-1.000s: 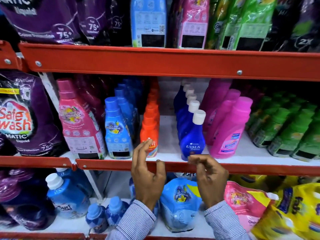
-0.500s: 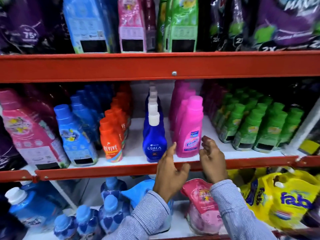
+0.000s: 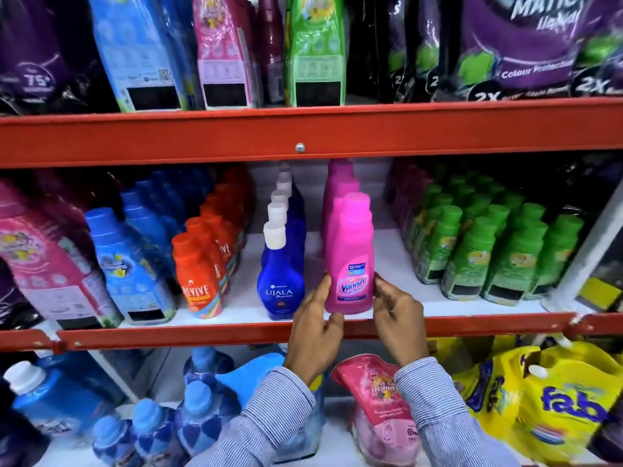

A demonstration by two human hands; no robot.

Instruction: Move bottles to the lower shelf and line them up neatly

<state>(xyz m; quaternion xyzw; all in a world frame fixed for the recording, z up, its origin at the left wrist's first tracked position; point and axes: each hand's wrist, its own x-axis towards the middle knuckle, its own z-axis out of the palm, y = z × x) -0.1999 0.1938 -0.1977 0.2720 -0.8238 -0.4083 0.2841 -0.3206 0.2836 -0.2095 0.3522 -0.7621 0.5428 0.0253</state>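
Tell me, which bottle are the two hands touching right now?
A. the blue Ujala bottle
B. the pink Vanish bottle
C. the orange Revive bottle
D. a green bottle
B: the left hand and right hand have fingertips on either side of the front pink Vanish bottle, standing upright on the middle shelf.

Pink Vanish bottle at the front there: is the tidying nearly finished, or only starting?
Midway, it seems. The orange Revive row, blue Ujala row and green bottles already stand in files. In hand: the left hand and right hand touch either side of the pink Vanish bottle, upright at the shelf edge. Left: squaring it with its row. I cannot tell whether more bottles are coming.
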